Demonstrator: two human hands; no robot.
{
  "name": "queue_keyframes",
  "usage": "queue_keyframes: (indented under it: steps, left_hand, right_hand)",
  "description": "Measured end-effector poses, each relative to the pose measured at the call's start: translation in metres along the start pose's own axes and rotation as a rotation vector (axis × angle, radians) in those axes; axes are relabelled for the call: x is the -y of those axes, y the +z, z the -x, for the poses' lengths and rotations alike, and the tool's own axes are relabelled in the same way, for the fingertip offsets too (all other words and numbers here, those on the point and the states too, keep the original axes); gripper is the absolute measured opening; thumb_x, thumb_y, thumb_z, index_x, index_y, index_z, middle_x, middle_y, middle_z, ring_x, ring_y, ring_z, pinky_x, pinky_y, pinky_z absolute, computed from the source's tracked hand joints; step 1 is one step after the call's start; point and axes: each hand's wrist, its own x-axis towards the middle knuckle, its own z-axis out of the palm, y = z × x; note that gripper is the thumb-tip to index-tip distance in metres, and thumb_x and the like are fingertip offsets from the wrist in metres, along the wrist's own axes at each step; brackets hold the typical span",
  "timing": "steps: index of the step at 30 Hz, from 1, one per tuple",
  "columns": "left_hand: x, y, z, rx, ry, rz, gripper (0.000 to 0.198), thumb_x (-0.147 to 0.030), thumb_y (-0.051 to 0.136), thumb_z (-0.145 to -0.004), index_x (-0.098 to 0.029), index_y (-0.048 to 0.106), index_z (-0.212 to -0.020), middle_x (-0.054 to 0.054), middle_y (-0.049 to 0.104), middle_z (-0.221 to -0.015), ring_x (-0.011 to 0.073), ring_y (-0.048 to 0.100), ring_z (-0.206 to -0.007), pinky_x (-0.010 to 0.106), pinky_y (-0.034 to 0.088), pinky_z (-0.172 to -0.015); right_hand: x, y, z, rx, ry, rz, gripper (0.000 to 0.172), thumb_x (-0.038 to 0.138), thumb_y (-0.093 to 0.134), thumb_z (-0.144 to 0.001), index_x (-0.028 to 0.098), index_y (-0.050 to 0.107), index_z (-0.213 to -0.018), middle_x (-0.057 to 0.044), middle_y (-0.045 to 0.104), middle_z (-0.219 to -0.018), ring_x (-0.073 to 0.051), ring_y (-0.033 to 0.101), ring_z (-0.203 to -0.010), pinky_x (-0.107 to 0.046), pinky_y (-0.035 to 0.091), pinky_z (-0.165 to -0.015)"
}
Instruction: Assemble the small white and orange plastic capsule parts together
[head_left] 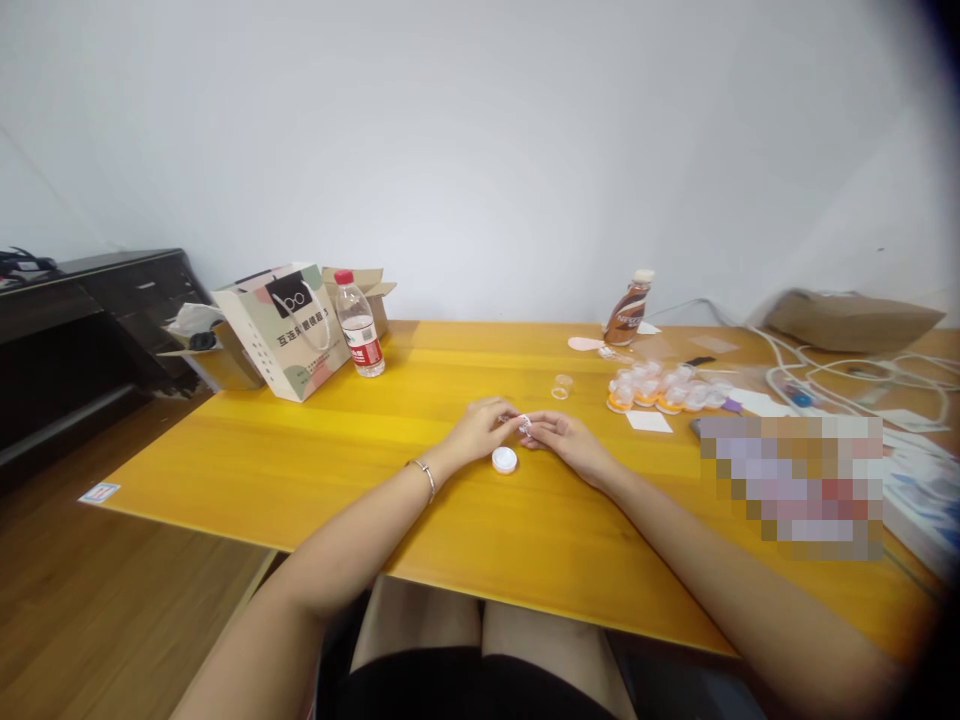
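Note:
My left hand (484, 428) and my right hand (566, 440) meet above the wooden table (360, 470). Between their fingertips is a small white piece with a mottled pinkish pattern (525, 426), pinched from both sides. It is too small for me to tell its kind. A round white lid or shallow jar (505, 460) lies on the table just below the fingers, apart from them. Two small clear rings or cups (561, 386) sit a little farther back. A bracelet (427, 480) is around my left wrist.
At the back left stand a paper bag (289, 335), a red-capped water bottle (360, 330) and cardboard boxes (375, 285). To the right are a brown drink bottle (630, 308), a cluster of clear cups with orange bases (667, 388), white cables (795, 350) and a pixelated area (802, 485).

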Motion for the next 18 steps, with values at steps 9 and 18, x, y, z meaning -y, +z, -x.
queue_keyframes:
  steps: [9, 18]
  left_hand:
    - [0.001, 0.006, 0.001, 0.002, -0.199, 0.196, 0.031, -0.043, 0.053, -0.075, -0.012, 0.059, -0.077, 0.003, 0.063, -0.075, 0.0113, 0.056, -0.069, 0.023, 0.044, -0.066]
    - [0.015, 0.001, 0.002, 0.185, 0.043, -0.18, 0.036, -0.035, 0.038, -0.086, -0.018, 0.052, -0.114, 0.009, 0.05, -0.124, 0.0192, 0.041, -0.119, 0.036, 0.03, -0.1]
  right_hand:
    - [0.003, 0.007, 0.002, 0.025, -0.118, 0.137, 0.021, 0.033, 0.063, -0.066, 0.017, 0.059, -0.079, -0.002, 0.065, -0.075, -0.011, 0.059, -0.062, -0.027, 0.046, -0.064]
    - [-0.002, -0.009, -0.005, -0.123, -0.078, 0.071, 0.023, 0.03, 0.063, -0.063, 0.019, 0.05, -0.078, 0.002, 0.06, -0.064, -0.01, 0.054, -0.057, -0.024, 0.042, -0.058]
